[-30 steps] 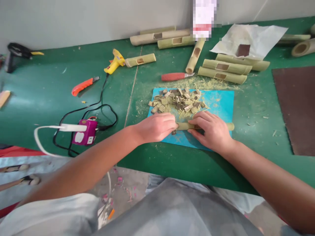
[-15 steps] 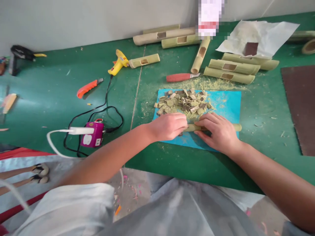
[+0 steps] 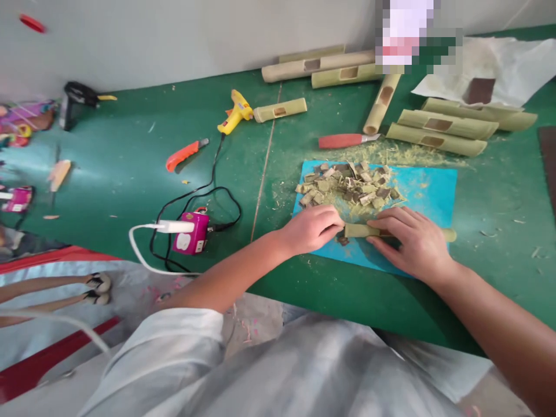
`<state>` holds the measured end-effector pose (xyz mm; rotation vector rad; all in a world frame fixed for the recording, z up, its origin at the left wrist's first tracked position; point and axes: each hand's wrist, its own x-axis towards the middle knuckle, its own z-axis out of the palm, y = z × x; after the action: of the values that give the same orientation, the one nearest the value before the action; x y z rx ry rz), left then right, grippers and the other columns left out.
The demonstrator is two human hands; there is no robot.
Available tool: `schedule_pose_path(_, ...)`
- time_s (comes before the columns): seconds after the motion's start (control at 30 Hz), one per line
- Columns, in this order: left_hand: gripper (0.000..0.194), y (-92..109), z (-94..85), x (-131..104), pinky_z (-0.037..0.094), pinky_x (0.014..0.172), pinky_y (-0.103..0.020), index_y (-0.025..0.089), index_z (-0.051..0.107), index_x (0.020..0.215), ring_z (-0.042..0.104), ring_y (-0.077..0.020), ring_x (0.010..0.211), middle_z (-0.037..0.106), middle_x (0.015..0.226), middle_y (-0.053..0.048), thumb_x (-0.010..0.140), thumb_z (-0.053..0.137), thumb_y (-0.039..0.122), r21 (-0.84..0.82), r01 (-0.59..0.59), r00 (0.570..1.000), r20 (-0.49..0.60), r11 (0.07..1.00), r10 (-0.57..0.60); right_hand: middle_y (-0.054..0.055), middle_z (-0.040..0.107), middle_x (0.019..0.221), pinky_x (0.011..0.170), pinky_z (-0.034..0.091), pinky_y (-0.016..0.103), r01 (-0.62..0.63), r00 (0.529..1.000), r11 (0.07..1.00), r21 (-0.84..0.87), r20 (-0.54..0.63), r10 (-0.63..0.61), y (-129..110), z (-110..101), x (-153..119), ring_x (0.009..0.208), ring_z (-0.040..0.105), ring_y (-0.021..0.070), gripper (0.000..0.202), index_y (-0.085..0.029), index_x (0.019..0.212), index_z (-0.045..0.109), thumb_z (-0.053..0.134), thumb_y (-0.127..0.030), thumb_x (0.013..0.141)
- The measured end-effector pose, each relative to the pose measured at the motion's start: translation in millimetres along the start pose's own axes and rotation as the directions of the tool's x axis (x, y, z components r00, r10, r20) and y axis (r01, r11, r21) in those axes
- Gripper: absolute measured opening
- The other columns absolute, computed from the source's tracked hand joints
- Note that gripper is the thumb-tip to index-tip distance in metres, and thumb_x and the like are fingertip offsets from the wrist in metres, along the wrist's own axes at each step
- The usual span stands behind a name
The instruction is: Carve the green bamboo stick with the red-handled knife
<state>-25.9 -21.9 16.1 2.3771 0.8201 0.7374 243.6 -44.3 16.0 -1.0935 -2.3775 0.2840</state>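
Note:
A bamboo tube (image 3: 356, 230) lies across the blue sheet (image 3: 438, 197), under my right hand (image 3: 412, 240). My right thumb and fingers are closed around the tube's middle, and its right end sticks out past the hand. My left hand (image 3: 316, 227) is pinched at the tube's left end; what its fingers hold is too small and covered to name. A dark scrap shows just below those fingertips. Behind both hands sits a pile of sandpaper scraps (image 3: 351, 184) with pale dust around it.
Beyond the sheet lie a red-handled knife (image 3: 341, 141) and several notched bamboo tubes (image 3: 436, 141). To the left are a yellow glue gun (image 3: 237, 113), an orange cutter (image 3: 185, 155) and a purple power adapter (image 3: 191, 233) with cables. A person's legs (image 3: 47, 286) show at lower left.
The view has turned left, so everything sits further right in the picture. My left hand has drawn slightly back from the tube's end, showing more of it. My right hand still grips the tube.

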Motion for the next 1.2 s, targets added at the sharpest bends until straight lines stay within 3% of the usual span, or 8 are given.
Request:
schedule_pose_path(0.13,0.011,3.9,7.5,2.2,0.055,0.077,-0.026,0.017,0.067,0.096,0.067,-0.0145,0.086,0.071,0.093,-0.007,0.102,0.058,0.022,-0.061,0.070,0.986,-0.147,0.996,-0.078,0.008,0.075,0.101,0.067,0.049,0.035,-0.017,1.000,1.000,-0.017,0.004,0.017,-1.6,-0.6,-0.4,0.084,0.069,0.0238,0.018,-0.018,0.103,0.071,0.067,-0.033,0.094)
schedule_pose_path(0.27,0.010,10.0,11.3,7.6,0.055,0.070,-0.023,0.016,0.069,0.105,0.065,-0.0105,0.074,0.073,0.093,-0.006,0.099,0.062,0.021,-0.124,0.134,0.959,-0.232,0.983,-0.160,0.008,0.075,0.102,0.068,0.049,0.036,-0.032,0.999,0.999,-0.017,0.036,0.033,-2.2,-1.0,-1.3,0.086,0.068,0.0237,0.019,-0.018,0.104,0.071,0.066,-0.034,0.095)
schedule_pose_path(0.43,0.007,14.6,11.8,9.3,0.056,0.076,-0.024,0.017,0.074,0.095,0.070,-0.0120,0.083,0.073,0.092,-0.004,0.096,0.068,0.021,-0.120,0.105,0.976,-0.180,0.987,-0.126,0.009,0.075,0.102,0.069,0.048,0.036,-0.047,0.998,0.999,0.004,0.038,0.047,-2.4,-1.1,-1.6,0.087,0.068,0.0241,0.019,-0.019,0.105,0.071,0.065,-0.034,0.095)
schedule_pose_path(0.63,0.008,9.7,-0.1,5.5,0.056,0.081,-0.028,0.017,0.074,0.096,0.070,-0.0143,0.089,0.073,0.094,-0.006,0.097,0.067,0.021,-0.082,0.051,0.994,-0.091,0.995,-0.059,0.009,0.075,0.101,0.068,0.047,0.035,-0.034,0.999,0.999,0.004,0.029,0.034,-2.7,-1.7,0.3,0.086,0.067,0.0228,0.019,-0.019,0.102,0.071,0.064,-0.036,0.096)
schedule_pose_path(0.97,0.016,-2.1,-8.5,19.3,0.053,0.078,-0.029,0.017,0.071,0.089,0.065,-0.0153,0.085,0.070,0.088,-0.007,0.100,0.062,0.023,-0.142,-0.044,0.996,0.069,0.989,0.055,0.008,0.075,0.101,0.068,0.046,0.034,-0.046,0.998,0.999,0.030,0.032,0.045,-1.5,-0.1,-0.7,0.087,0.066,0.0224,0.019,-0.020,0.102,0.071,0.064,-0.037,0.096)
schedule_pose_path(1.2,0.018,-3.4,-2.8,19.4,0.053,0.078,-0.029,0.017,0.070,0.090,0.065,-0.0154,0.086,0.070,0.089,-0.007,0.101,0.060,0.027,-0.150,-0.067,0.996,0.043,0.986,0.074,0.008,0.074,0.100,0.069,0.046,0.035,-0.040,0.999,0.999,0.024,0.023,0.040,-2.3,-0.4,-0.3,0.086,0.065,0.0224,0.019,-0.020,0.101,0.070,0.064,-0.037,0.096)
